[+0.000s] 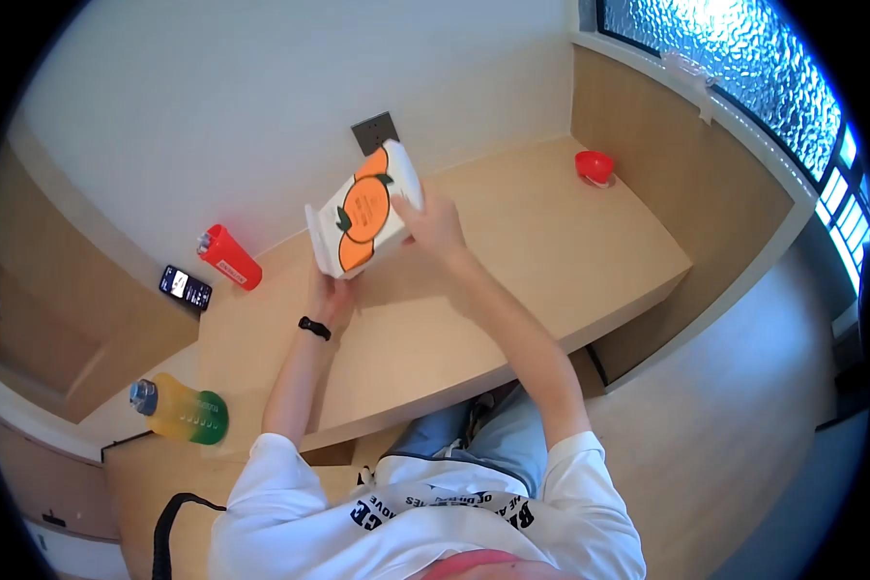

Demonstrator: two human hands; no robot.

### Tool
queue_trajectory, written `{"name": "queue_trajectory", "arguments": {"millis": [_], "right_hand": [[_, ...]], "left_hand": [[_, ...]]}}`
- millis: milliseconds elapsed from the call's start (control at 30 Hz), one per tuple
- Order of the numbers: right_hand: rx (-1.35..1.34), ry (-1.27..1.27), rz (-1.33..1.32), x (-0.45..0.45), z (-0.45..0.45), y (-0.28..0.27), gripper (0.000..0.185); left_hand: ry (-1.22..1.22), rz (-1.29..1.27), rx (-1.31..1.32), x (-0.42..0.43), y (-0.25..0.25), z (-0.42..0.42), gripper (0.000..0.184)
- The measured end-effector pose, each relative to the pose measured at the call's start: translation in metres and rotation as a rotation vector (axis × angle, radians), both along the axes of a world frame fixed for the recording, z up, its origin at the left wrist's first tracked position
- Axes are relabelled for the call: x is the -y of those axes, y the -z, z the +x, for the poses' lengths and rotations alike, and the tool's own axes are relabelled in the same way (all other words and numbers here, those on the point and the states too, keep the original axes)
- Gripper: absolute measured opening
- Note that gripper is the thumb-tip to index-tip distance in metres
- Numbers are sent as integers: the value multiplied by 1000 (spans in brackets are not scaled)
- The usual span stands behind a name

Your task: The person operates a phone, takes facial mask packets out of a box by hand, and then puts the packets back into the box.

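Observation:
A white box (366, 208) printed with orange fruit and green leaves is held tilted above the desk. My left hand (333, 293), with a black band on its wrist, supports the box from below at its lower left end; most of its fingers are hidden behind the box. On the right side, my right hand (435, 224) grips the box with its fingers against the edge. A white flap stands out at the box's left end.
On the desk (551, 251), a red bowl (594, 167) sits at the back right. A red bottle (233, 259) and a phone (186, 288) are at the left, with a yellow-green bottle (186, 411) nearer me. Behind the box is a wall socket (373, 132).

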State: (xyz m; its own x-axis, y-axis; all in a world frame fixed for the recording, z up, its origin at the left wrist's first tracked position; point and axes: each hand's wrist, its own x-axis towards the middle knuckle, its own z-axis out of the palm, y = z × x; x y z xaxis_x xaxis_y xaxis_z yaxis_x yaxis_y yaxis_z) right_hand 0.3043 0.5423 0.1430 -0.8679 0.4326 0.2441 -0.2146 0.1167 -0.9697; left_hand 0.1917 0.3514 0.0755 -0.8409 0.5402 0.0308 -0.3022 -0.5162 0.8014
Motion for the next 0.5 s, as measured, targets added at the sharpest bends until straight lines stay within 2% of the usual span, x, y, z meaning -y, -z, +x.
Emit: {"name": "queue_trajectory", "arguments": {"millis": [100,167,233,267,367,400,433,500], "right_hand": [[21,160,394,6,-7,-49,60],[62,232,678,10,-13,-78,59],[91,282,796,10,-15,-103,59],[106,313,850,8,-13,-114,59],[24,420,845,-6,8,-143,57],[13,478,847,-11,22,-153,53],[4,532,856,-16,38,-161,50],[-61,519,620,-24,82,-173,45]], "left_hand": [[226,236,184,2,8,0,61],[199,288,266,-11,3,22,61],[177,303,251,-24,12,31,64],[200,352,383,-31,25,31,67],[532,522,476,-34,71,7,66],[339,435,526,-40,64,11,59],[407,439,561,-35,75,-3,41],[416,384,491,-29,86,-25,34]]}}
